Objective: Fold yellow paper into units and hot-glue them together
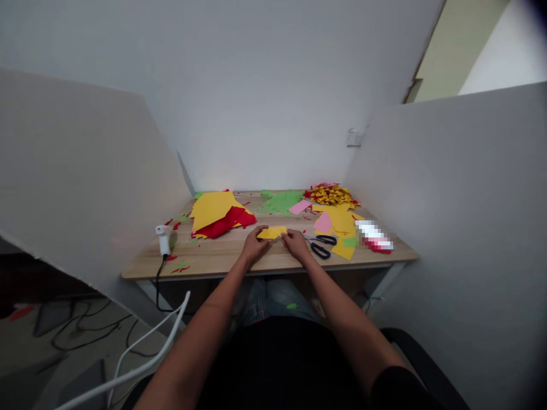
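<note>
Between my two hands is a small strip of yellow paper (pixel 272 233), held just above the front part of the wooden table. My left hand (pixel 255 246) grips its left end, fingers closed on it. At the right end my right hand (pixel 296 244) pinches the paper. Scissors with dark handles (pixel 321 249) lie just right of my right hand, their blades partly hidden by it. Beyond them are yellow paper sheets (pixel 342 217) with a pink piece (pixel 323 222) on top.
Yellow sheets (pixel 211 209) and red paper (pixel 226 223) lie at the left, green paper (pixel 282 201) at the back. A pile of folded yellow pieces (pixel 333 195) sits back right. A white corded device (pixel 164 241) stands on the left edge of the table (pixel 222 256). Partitions flank both sides.
</note>
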Available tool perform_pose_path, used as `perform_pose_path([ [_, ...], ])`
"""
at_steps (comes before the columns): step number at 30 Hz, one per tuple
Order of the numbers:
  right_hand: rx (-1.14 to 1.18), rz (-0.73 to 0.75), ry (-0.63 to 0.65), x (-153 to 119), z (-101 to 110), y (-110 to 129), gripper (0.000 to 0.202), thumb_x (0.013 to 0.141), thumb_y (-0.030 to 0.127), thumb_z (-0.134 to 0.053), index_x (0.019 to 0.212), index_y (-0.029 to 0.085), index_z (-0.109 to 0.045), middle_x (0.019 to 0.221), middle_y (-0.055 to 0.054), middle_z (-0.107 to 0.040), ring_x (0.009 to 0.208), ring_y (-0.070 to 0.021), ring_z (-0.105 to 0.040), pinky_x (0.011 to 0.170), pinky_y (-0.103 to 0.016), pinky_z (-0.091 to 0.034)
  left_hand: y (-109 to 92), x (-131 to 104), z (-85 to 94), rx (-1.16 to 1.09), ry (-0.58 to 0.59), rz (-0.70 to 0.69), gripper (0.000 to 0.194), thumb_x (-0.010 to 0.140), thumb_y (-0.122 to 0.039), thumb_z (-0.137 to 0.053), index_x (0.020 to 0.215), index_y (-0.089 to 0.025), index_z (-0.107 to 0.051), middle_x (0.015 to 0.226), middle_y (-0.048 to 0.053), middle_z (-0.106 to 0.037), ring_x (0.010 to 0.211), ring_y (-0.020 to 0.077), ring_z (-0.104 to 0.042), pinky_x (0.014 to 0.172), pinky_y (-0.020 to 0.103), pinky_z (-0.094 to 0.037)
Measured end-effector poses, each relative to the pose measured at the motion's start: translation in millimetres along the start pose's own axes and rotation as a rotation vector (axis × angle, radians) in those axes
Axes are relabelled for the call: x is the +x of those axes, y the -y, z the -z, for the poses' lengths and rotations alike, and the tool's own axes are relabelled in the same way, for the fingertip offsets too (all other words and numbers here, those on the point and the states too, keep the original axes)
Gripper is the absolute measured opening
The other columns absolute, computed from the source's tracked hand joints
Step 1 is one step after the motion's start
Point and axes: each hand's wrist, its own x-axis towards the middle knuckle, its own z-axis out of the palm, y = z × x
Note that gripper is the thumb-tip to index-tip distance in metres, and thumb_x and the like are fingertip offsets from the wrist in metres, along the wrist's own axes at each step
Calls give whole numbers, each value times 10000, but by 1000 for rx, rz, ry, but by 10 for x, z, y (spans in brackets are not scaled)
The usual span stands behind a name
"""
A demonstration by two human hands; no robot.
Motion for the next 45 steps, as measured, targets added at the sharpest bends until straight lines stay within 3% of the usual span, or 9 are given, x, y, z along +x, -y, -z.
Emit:
perform_pose_path([
  [9,-19,-17,21,9,-5,-10,287,976,391,-598,1122,148,-639,1055,-55,-673,873,-166,-666,774,-353,-581,-14,-23,5,39,44,1,330,917,-293,-666,1206,-142,-613,1066,66,-677,882,173,-669,799,372,-582],
  [18,-31,-10,40,12,12,13,284,976,389,-599,1120,148,-640,1057,-54,-673,877,-168,-667,777,-354,-582,-36,-36,-3,27,6,-5,291,918,-303,-665,1156,-138,-636,1066,66,-684,915,181,-671,828,386,-575],
  [25,-20,-13,39,9,8,17,287,974,394,-601,1109,143,-641,1036,-50,-675,861,-164,-666,768,-350,-580,0,7,6,-32,-19,13,269,911,-298,-660,1124,-135,-643,990,49,-684,796,149,-647,736,326,-558],
  [32,41,1,43,-10,29,53,291,973,407,-599,1081,141,-644,1000,-42,-675,830,-156,-661,750,-340,-574,-26,-30,-17,-121,-105,22,531,793,-181,-669,1312,-174,-558,997,42,-666,621,86,-592,559,209,-476],
  [38,129,-20,79,4,2,37,300,983,421,-580,1082,144,-641,978,-38,-674,793,-143,-657,715,-318,-574,15,-21,-29,-149,-99,99,327,931,-336,-627,1194,-142,-599,759,-19,-623,510,69,-520,472,195,-427],
  [45,163,8,124,2,-25,9,292,978,407,-592,1088,141,-640,993,-41,-672,808,-148,-657,720,-322,-575,100,-22,2,-31,-62,126,307,975,-420,-568,1032,-126,-635,775,-9,-619,576,82,-554,547,231,-502],
])
